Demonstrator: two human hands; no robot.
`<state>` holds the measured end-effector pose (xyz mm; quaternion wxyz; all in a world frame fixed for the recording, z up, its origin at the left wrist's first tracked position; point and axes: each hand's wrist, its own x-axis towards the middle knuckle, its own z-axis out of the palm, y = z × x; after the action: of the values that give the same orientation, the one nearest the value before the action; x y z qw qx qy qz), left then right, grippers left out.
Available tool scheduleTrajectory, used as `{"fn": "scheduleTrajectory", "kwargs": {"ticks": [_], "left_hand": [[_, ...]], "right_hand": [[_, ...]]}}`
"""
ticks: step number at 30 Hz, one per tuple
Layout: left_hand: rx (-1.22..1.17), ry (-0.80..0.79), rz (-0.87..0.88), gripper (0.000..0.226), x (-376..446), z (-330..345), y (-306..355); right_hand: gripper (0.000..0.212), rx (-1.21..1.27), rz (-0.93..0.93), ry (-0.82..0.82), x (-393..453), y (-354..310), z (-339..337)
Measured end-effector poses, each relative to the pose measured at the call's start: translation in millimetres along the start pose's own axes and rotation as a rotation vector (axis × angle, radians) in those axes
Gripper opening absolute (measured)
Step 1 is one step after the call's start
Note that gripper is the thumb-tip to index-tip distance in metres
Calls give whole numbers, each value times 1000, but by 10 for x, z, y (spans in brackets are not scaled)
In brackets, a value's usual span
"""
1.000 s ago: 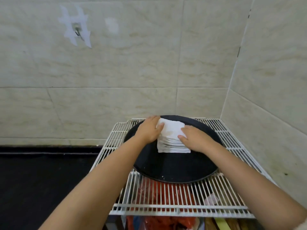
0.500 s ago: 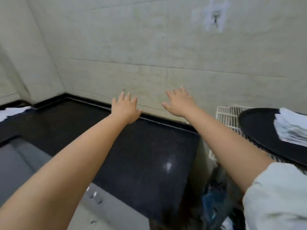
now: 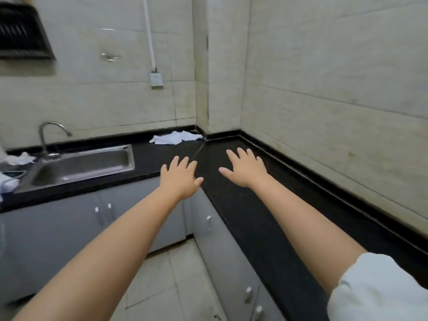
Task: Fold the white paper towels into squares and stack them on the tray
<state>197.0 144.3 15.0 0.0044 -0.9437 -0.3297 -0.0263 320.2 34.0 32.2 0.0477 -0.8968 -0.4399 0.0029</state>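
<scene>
Above the black corner table [image 3: 243, 205], the left hand [image 3: 179, 179] and right hand [image 3: 246, 169] are held out, fingers spread wide and holding nothing; crumpled white paper towels [image 3: 174, 137] lie by the far wall, more [image 3: 19, 158] cut off beside the sink [image 3: 81, 164].

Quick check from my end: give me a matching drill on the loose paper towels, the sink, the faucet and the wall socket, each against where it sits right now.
Things:
1. loose paper towels
2. sink
3. faucet
4. wall socket

Places:
A. on the tiled wall, at the foot of a white conduit
B. set into the black countertop, left of both hands
C. in the far corner of the countertop, against the wall
D. behind the basin's back rim, spout arched to the right

Pairs: 1-C, 2-B, 3-D, 4-A
</scene>
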Motion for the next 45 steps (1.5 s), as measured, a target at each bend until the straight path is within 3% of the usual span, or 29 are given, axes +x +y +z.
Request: {"fn": "scheduleTrajectory", "kwargs": {"ticks": [6,15,21,27,35,45], "left_hand": [[3,-14,-122,60,1226,83,-857],[5,-36,-223,58,2907,222,-1987],[-33,-63,-220,58,4134,588,-2830],[-48,-144,-111,57,5484,992,-3578],[-100,-271,-7,56,6775,1659,-3967],[-142,-318,-6,50,7699,2363,-4045]], "right_hand": [[64,56,-153,-23,1583,-562,193],[60,75,-224,-50,3743,-1103,449],[60,55,-193,-104,5092,-1476,882],[59,83,-53,-184,6421,-1797,1364],[52,112,88,-341,7669,-1855,2149],[32,59,70,-331,8905,-1788,3024]]}}
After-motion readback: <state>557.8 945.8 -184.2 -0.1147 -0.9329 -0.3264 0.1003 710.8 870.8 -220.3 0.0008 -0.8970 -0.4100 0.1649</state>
